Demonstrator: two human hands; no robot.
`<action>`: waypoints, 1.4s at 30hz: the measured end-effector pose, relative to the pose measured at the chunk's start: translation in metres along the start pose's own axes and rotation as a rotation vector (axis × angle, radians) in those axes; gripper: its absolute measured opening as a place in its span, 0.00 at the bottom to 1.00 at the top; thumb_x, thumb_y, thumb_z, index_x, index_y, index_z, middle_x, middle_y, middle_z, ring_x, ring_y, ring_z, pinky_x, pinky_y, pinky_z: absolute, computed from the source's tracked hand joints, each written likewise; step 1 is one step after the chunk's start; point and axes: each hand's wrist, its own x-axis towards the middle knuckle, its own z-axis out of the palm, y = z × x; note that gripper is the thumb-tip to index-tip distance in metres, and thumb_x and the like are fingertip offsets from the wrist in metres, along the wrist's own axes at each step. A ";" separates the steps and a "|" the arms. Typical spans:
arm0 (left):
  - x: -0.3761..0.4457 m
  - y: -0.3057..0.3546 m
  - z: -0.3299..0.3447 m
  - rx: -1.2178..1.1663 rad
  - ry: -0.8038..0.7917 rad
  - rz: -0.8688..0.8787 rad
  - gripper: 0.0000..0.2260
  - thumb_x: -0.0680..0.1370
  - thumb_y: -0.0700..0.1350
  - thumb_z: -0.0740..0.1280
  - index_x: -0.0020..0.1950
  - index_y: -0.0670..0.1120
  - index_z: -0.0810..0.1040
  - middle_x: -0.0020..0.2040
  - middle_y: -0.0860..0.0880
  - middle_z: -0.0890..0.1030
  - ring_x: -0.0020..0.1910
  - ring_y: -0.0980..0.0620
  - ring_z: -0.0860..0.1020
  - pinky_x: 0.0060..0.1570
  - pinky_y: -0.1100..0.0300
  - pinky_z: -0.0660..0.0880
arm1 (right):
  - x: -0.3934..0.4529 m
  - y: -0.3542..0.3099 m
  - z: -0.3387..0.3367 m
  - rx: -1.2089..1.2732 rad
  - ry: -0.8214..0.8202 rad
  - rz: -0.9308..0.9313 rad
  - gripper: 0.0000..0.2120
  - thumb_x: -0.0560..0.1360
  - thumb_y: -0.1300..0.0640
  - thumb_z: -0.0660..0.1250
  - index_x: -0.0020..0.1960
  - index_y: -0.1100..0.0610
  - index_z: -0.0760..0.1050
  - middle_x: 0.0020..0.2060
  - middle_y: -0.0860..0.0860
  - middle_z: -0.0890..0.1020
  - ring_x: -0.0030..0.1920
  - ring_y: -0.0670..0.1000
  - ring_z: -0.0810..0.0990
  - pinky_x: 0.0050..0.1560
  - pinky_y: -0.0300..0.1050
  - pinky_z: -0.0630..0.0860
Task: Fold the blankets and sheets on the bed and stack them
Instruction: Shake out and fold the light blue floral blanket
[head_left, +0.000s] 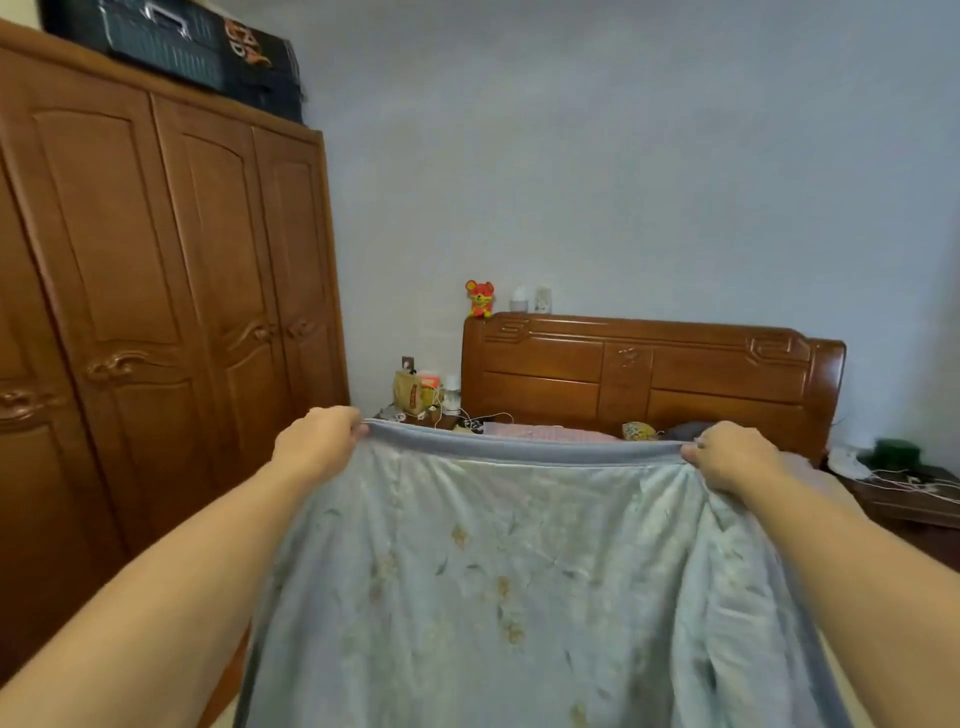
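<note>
Left hand (319, 441) fingertips hidden behind cloth edge; right hand (735, 457) likewise; mattress hidden by raised blanket (519, 571), lower part cut off by frame. Both hands pinch grey-trimmed top edge, left at left corner, right at right corner, blanket hanging stretched between them. Beyond hands: wooden headboard (649, 369), red toy (480, 299) on top. Left of left hand: wardrobe (156, 291). Cluttered nightstand (421, 410) just beyond left hand.
</note>
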 end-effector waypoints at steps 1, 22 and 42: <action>0.006 0.012 0.006 0.019 0.133 0.028 0.12 0.84 0.55 0.59 0.48 0.52 0.78 0.49 0.45 0.82 0.47 0.41 0.80 0.45 0.50 0.77 | 0.001 0.002 -0.005 0.028 0.166 -0.008 0.17 0.81 0.42 0.60 0.51 0.53 0.80 0.47 0.56 0.83 0.46 0.59 0.81 0.47 0.52 0.79; -0.246 -0.082 0.181 0.019 -0.407 0.438 0.18 0.81 0.63 0.58 0.36 0.54 0.67 0.29 0.54 0.72 0.28 0.59 0.73 0.30 0.60 0.67 | -0.239 0.222 0.237 -0.099 -0.101 -0.596 0.26 0.78 0.28 0.41 0.32 0.44 0.58 0.23 0.44 0.65 0.23 0.48 0.70 0.22 0.43 0.61; -0.382 -0.091 0.293 0.518 -0.814 0.479 0.11 0.80 0.41 0.64 0.61 0.51 0.72 0.55 0.50 0.72 0.39 0.49 0.76 0.35 0.53 0.71 | -0.212 0.258 0.238 -0.190 -0.009 -0.280 0.26 0.81 0.40 0.58 0.30 0.53 0.73 0.31 0.55 0.79 0.31 0.57 0.76 0.32 0.44 0.67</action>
